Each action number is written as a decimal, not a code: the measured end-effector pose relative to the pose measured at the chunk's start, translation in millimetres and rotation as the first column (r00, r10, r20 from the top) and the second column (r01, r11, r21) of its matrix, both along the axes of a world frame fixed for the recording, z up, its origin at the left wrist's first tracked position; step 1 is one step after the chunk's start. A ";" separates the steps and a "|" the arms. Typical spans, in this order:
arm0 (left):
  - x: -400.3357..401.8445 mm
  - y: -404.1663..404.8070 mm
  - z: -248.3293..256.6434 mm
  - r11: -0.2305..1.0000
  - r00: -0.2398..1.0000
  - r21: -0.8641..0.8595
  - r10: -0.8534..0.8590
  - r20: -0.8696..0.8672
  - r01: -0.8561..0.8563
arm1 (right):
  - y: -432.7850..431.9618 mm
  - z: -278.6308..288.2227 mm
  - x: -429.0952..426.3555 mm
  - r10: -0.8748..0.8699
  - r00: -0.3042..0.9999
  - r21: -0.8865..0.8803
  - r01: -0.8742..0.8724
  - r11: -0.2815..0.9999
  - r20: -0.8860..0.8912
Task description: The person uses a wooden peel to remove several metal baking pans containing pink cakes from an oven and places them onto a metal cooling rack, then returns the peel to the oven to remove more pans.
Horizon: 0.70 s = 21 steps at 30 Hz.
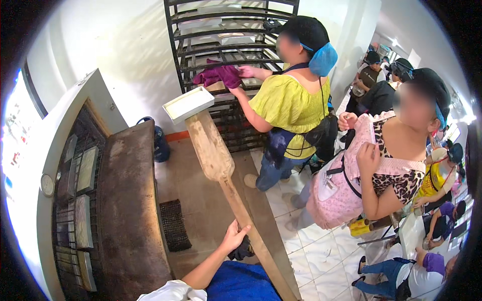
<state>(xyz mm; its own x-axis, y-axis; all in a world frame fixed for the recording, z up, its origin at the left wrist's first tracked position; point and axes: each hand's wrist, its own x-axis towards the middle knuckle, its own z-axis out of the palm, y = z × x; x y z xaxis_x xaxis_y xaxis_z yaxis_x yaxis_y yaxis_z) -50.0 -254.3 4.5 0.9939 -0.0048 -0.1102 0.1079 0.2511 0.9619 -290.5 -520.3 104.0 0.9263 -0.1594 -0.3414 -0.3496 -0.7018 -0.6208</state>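
Note:
A long wooden baker's peel [212,150] slants up from the lower right, and a white rectangular pan [189,104] rests on the far end of its blade. My left hand [236,236] is on the peel's handle, thumb across it, with a dark cloth at its palm side. My right hand is out of view. On the left, an oven stands with its heavy brown door [131,203] folded down; inside, several rectangular pans [87,169] sit on the grate.
A black metal rack [226,47] holding pans stands ahead. Beside it a person in a yellow top [290,101] holds a purple cloth [220,76]. A person in a pink apron [339,188] stands at right. A blue gas cylinder [161,145] and black mat [175,225] are on the floor.

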 end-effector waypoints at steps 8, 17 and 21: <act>-9.1 3.2 -4.6 0.997 0.998 -0.042 0.066 -0.010 -0.067 | 6.7 -9.2 -13.7 0.058 0.998 -0.145 -0.057 0.988 0.008; -10.4 5.3 -0.9 0.998 0.998 0.020 0.064 0.008 -0.064 | -5.7 -20.5 -23.3 0.095 0.995 -0.310 -0.086 0.947 0.015; -5.6 6.5 -5.3 0.995 0.996 -0.046 0.084 0.015 -0.083 | 4.8 -5.6 -10.1 0.065 0.998 -0.284 -0.063 0.957 -0.002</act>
<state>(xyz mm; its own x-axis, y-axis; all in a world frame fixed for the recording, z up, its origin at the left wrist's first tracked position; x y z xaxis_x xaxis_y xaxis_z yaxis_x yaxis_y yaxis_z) -55.7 -247.8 -0.8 0.9927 0.0740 -0.0951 0.0686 0.3018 0.9509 -300.6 -515.5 98.4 0.9401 -0.1888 -0.2838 -0.2941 -0.8703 -0.3951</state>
